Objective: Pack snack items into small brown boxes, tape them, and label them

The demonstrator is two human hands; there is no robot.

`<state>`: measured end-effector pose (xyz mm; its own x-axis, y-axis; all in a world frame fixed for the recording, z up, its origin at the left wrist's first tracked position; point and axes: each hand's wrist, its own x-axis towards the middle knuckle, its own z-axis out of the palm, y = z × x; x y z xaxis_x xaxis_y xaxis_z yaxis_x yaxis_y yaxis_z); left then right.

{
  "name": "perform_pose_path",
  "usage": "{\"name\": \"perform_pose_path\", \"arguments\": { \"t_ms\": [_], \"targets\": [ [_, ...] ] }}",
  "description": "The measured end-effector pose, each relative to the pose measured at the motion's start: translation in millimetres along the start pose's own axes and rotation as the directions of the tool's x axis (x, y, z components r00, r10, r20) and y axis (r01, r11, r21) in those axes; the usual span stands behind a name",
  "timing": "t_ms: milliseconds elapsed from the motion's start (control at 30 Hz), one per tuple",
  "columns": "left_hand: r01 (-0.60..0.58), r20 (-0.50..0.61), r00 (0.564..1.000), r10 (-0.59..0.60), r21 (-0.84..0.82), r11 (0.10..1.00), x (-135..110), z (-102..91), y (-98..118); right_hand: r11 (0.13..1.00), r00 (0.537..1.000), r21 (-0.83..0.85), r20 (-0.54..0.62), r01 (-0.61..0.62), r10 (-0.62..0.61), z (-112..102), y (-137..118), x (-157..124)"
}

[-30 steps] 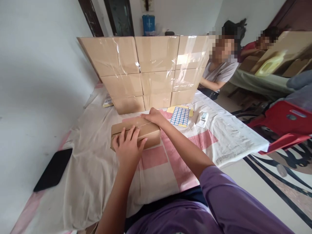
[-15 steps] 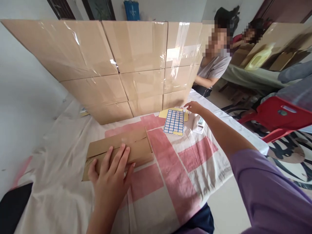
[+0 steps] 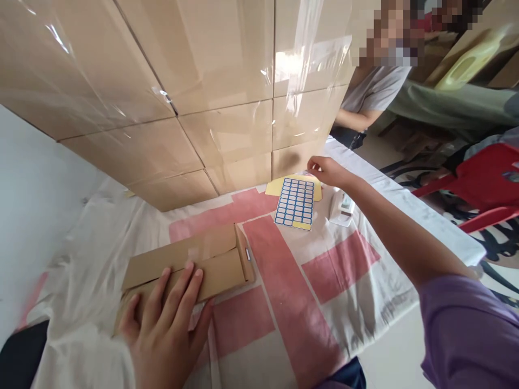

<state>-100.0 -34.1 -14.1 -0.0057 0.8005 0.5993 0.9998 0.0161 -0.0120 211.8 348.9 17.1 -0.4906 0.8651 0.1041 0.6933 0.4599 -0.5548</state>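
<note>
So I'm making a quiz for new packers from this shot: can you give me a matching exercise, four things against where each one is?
Things
1. small cardboard box
2. label sheet
3. red chair
4. stacked cartons

Places
A. off the table, to the right
B. at the table's far side, wrapped in clear film
C. under the flat left hand
D. next to the right hand

Pairs: 1-C, 2-D, 3-A, 4-B
</note>
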Motion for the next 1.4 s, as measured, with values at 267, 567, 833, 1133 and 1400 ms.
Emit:
{"name": "perform_pose_path", "arguments": {
  "t_ms": [267,567,833,1133,1400],
  "targets": [
    [-0.05,0.067,0.996,0.051,-0.022,0.999,4.4,-7.8,-20.1,0.616,0.681,0.723,0.281,0.312,-0.676,110.2,-107.6,-90.0],
    [-0.012,0.093,0.996,0.012,-0.006,1.0,5.4,-8.7,-13.2,0.585,0.693,0.75,0.243,0.31,-0.679,139.8,-107.0,-101.2],
    [-0.018,0.101,0.995,0.018,-0.002,1.0,6.0,-9.2,-12.3,0.554,0.673,0.69,0.129,0.466,-0.728,137.7,-114.6,-94.4],
    [-0.005,0.104,0.995,0.006,-0.013,1.0,1.6,-10.2,-8.2,0.62,0.748,0.702,0.188,0.351,-0.636,144.8,-117.3,-95.1],
    [0.036,0.135,0.99,-0.035,-0.004,0.999,6.3,-10.3,-6.1,0.592,0.793,0.757,0.169,0.276,-0.586,149.1,-119.7,-86.0]
  ]
}}
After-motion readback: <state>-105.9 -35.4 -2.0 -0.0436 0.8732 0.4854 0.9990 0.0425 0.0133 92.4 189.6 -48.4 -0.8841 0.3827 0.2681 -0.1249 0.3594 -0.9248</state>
